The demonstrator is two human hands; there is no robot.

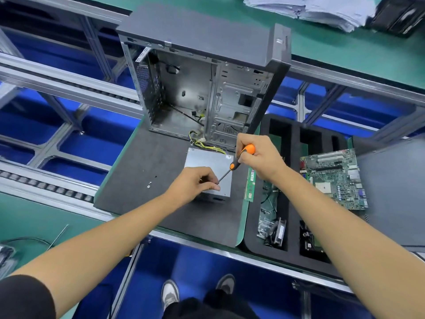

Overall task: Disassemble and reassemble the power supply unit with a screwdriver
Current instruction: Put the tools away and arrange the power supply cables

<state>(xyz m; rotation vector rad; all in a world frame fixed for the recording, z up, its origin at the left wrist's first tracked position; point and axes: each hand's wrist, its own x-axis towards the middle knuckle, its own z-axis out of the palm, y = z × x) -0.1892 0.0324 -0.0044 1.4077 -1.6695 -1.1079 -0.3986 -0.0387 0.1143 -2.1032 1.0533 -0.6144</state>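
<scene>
Right hand (259, 157) grips orange-black screwdriver (239, 161) by handle, shaft angled down-left. Left hand (195, 184) curled, fingertips pinching at screwdriver tip over power supply unit (211, 164). Unit lies flat on dark mat (138, 171), yellow wires (207, 143) trailing from far side toward open computer case (202, 88) standing behind. Loose screws (149, 184) on mat, left of unit. Memory stick (250, 185) just right of unit; motherboard (333, 178) farther right; foam tray (287, 180) between.

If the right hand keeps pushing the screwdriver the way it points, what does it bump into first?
Probably the left hand's fingertips, which pinch at the screwdriver tip, then the power supply unit just beneath.
</scene>
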